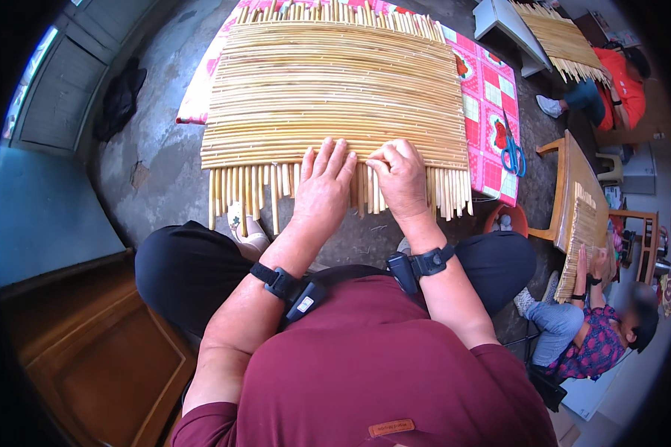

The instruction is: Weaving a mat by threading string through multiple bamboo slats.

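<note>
A large woven mat of pale reed strips (328,89) lies in front of me, its loose upright ends hanging at the near edge (246,190). My left hand (322,186) lies flat on that near edge, fingers spread a little and pressing on the weave. Beside it, my right hand (401,175) curls its fingers over a horizontal strip at the edge and pinches it. Both wrists carry black bands with small devices.
A pink checked cloth (492,97) lies under the mat, with blue-handled scissors (511,154) on it at the right. Two other people weave similar mats at the right (589,238) and far right (566,45). Wooden furniture (89,350) stands at my left.
</note>
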`<state>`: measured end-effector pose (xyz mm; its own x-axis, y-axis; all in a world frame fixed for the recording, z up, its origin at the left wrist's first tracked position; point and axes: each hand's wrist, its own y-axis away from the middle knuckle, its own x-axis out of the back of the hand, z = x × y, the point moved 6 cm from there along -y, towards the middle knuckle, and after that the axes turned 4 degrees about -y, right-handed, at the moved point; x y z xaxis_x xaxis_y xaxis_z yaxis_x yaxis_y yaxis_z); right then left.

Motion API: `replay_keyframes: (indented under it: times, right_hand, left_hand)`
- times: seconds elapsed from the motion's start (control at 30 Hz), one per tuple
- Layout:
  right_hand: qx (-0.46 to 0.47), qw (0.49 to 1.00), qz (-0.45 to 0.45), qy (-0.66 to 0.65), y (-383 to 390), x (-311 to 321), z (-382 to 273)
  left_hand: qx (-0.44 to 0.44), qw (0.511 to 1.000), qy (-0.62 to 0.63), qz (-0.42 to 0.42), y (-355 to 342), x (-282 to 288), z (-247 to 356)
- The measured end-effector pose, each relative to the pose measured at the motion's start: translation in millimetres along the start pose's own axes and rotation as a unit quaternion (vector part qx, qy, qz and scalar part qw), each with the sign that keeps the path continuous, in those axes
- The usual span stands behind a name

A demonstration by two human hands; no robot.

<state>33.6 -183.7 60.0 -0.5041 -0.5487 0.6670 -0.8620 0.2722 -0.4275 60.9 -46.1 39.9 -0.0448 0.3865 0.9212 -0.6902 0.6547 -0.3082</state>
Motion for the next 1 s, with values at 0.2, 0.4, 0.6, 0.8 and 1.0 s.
replay_keyframes:
  times: [0.2,0.4,0.6,0.8,1.0]
  right_hand:
    - [0.101,0.994,0.008,0.049,-1,-6,-11]
    - [0.103,0.993,0.006,0.053,-1,-4,-9]
    - [0.132,0.990,0.043,0.025,-1,2,-16]
    - [0.139,0.978,0.149,-0.054,-28,46,-38]
    - [-0.172,0.855,0.093,-0.480,-41,59,-49]
  left_hand:
    - [0.006,1.000,-0.007,0.006,-1,-2,0]
    - [0.001,1.000,-0.007,0.000,-2,-3,3]
    - [0.007,0.999,-0.023,-0.028,-2,-4,3]
    - [0.018,0.999,-0.008,-0.043,-1,-10,0]
    - [0.010,0.999,-0.001,-0.047,-2,-4,-1]
